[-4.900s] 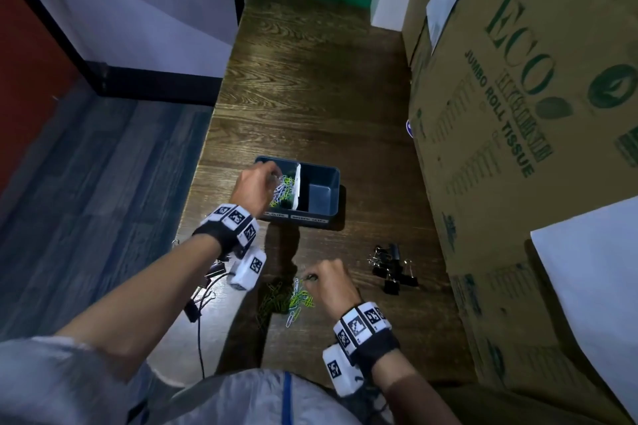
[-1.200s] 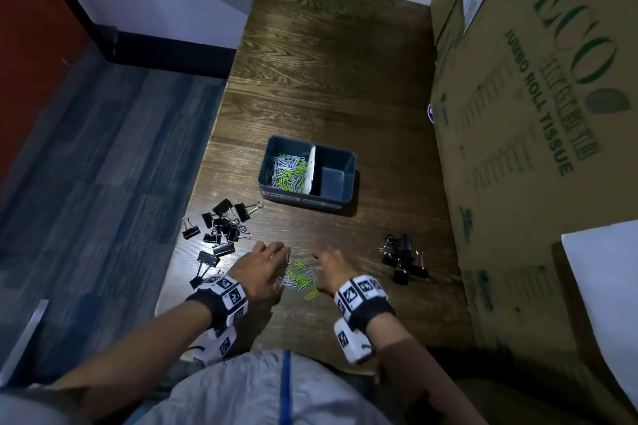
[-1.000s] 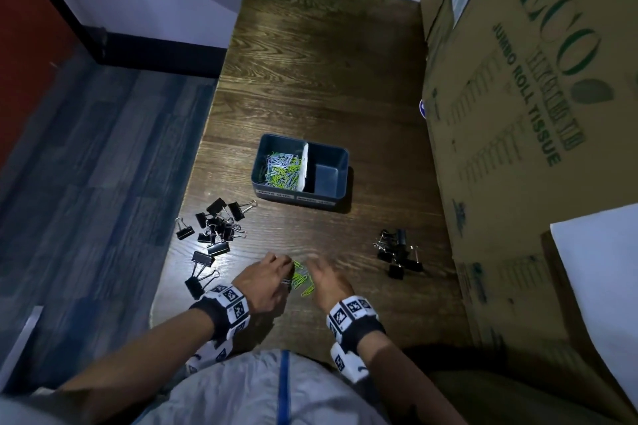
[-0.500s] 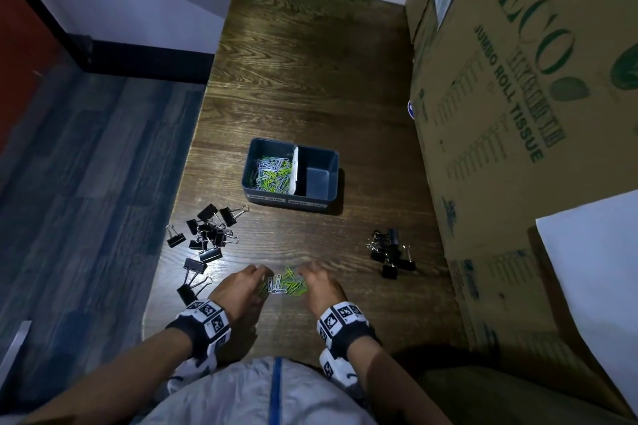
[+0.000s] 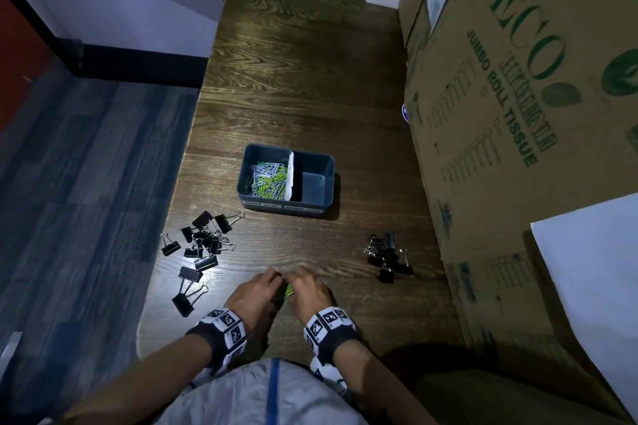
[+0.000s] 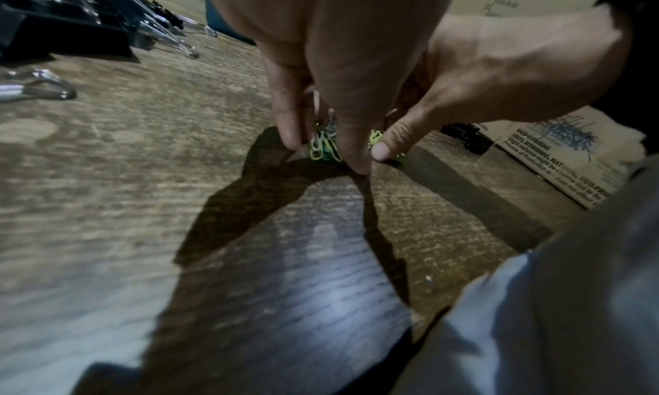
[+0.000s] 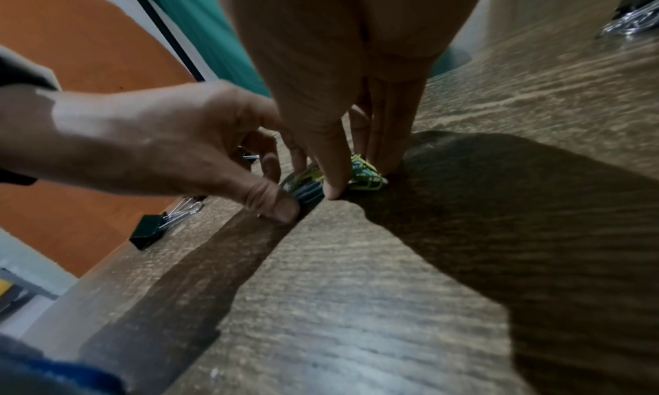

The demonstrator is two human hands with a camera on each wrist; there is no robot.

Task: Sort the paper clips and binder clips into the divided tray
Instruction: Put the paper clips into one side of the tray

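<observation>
A small bunch of green, white and blue paper clips (image 5: 287,290) lies on the wooden table near its front edge. My left hand (image 5: 272,283) and right hand (image 5: 295,282) meet over it, and both pinch it from opposite sides. In the left wrist view, the left thumb and fingers close on the paper clips (image 6: 322,146). In the right wrist view, the right thumb and fingers close on the paper clips (image 7: 365,175). The dark divided tray (image 5: 241,190) stands farther back, with many paper clips (image 5: 267,179) in its left compartment. Its right compartment (image 5: 316,183) holds nothing.
Black binder clips (image 5: 203,241) are scattered at the table's left edge, and a smaller heap of binder clips (image 5: 388,257) lies at the right. A large cardboard box (image 5: 518,114) walls off the right side. The floor drops away beyond the left edge.
Both hands have closed in on each other, sweeping the loose paper clips into one tight bunch. The paper clips are now mostly hidden under the fingers.
</observation>
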